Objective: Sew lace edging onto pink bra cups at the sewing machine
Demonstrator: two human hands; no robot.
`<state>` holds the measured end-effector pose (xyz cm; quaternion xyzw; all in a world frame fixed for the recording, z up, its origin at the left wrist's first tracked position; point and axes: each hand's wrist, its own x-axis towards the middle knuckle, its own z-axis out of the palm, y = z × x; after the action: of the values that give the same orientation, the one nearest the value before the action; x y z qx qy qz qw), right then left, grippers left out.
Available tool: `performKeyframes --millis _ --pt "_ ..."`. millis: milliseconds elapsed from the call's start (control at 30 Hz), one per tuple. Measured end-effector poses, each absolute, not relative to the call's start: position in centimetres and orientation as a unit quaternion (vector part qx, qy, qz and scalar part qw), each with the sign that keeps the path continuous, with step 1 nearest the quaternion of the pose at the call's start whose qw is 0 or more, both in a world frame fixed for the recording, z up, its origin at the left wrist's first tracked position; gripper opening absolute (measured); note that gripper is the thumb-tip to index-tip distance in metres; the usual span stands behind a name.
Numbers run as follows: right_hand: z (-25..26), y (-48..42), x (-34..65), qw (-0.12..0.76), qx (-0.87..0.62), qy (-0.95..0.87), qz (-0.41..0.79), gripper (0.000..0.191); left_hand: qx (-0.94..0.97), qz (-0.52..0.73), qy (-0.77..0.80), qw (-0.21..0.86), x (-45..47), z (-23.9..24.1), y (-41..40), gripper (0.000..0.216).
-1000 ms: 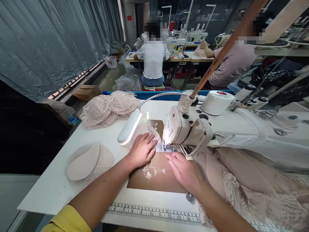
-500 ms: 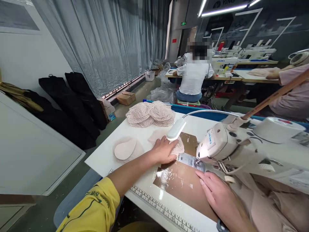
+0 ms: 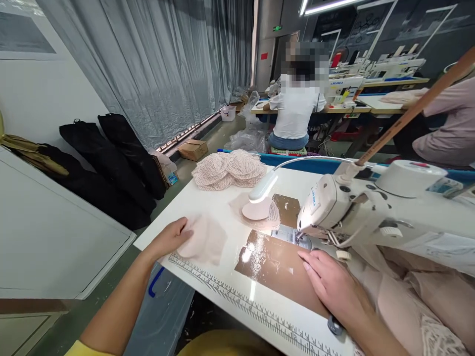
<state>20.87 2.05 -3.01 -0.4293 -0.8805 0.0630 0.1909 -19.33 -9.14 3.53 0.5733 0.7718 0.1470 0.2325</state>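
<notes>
A sheer beige piece (image 3: 208, 238), blurred, is at the left part of the white bench (image 3: 198, 201), above the printed ruler (image 3: 256, 306) along its near edge. Its left edge is in the grip of the left hand (image 3: 171, 238), thumb and fingers clamped on it; the rest spreads rightward from the fingertips. Well apart, the right hand (image 3: 336, 279) lies over the glossy brown sheet (image 3: 280, 269), fingers extended and close together, its grip on nothing visible, fingertips near the needle area of the sewing machine (image 3: 334, 212). Between the hands, farther back, an oval pad (image 3: 255, 209) rests on lace-edged fabric (image 3: 273, 217) under the lamp (image 3: 262, 187). Behind stands a lace pile (image 3: 228, 170); beyond, a seated co-worker (image 3: 294, 116).
</notes>
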Motion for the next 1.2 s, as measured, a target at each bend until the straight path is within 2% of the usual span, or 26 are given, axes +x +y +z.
performKeyframes --millis 100,167,200,267,367,500,667,733,833,967,1067,1200 --pt "-2.0 1.5 20.5 0.225 -0.442 -0.864 0.085 0.033 0.578 0.252 0.583 0.512 -15.4 4.2 -8.6 0.032" --pt "-1.0 1.0 20.3 0.266 -0.448 -0.846 0.116 0.030 0.595 0.237 0.489 0.592 -12.0 4.5 -6.8 0.033" --pt "-0.5 0.8 20.3 0.291 -0.445 -0.836 0.136 0.029 0.616 0.227 0.461 0.597 -10.3 4.4 -5.6 0.034" --pt "0.3 0.5 20.4 0.319 -0.399 -0.838 0.193 0.027 0.672 0.205 0.439 0.561 -7.0 4.0 -3.1 0.034" --pt "0.5 0.4 20.5 0.277 -0.324 -0.871 0.244 0.025 0.727 0.164 0.447 0.495 -3.2 2.7 0.3 0.037" --pt "-0.1 0.5 20.4 0.193 -0.349 -0.900 0.178 0.028 0.753 0.191 0.481 0.407 -1.6 1.3 3.1 0.042" --pt "-0.3 0.3 20.2 0.167 -0.368 -0.898 0.172 0.038 0.734 0.217 0.522 0.378 -1.8 0.8 4.4 0.031" --pt "-0.2 0.2 20.2 0.173 -0.373 -0.895 0.175 0.035 0.740 0.210 0.510 0.385 -1.4 0.9 4.4 0.028" --pt "-0.1 0.4 20.2 0.192 -0.417 -0.877 0.142 0.019 0.767 0.187 0.481 0.382 -0.6 1.2 4.6 0.025" --pt "-0.1 0.7 20.1 0.137 -0.460 -0.872 0.092 0.019 0.797 0.165 0.508 0.283 -0.1 1.7 4.9 0.015" --pt "-0.4 0.8 20.0 0.120 -0.466 -0.873 0.084 0.018 0.788 0.192 0.546 0.212 -0.4 2.5 4.2 0.016" --pt "-0.8 0.8 19.8 0.118 -0.471 -0.871 0.072 0.016 0.866 0.163 0.451 0.142 0.0 3.0 1.8 0.019"
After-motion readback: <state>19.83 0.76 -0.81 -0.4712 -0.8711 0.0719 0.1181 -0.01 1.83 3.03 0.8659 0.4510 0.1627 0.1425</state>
